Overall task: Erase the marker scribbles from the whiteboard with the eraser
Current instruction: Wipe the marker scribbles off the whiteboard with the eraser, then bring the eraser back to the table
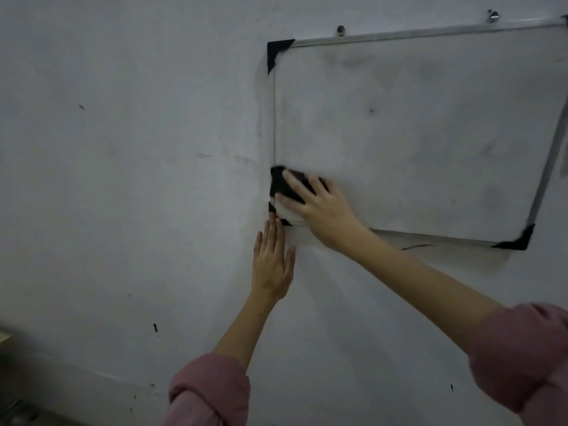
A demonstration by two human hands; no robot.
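Note:
A whiteboard [430,133] with a metal frame and black corner caps hangs tilted on the wall. Its surface shows only faint grey smudges and one small dark dot near the middle. My right hand [319,207] presses a black eraser [284,186] flat against the board's lower left area, fingers spread over it. My left hand [272,262] lies flat on the wall just below the board's lower left corner cap [272,209], fingertips touching it, holding nothing.
The grey-white wall [123,179] carries small dark marks and scuffs. Two screws [340,29] stick out above the board's top edge. A short black line [415,247] marks the wall under the board's bottom edge. Pink sleeves cover both forearms.

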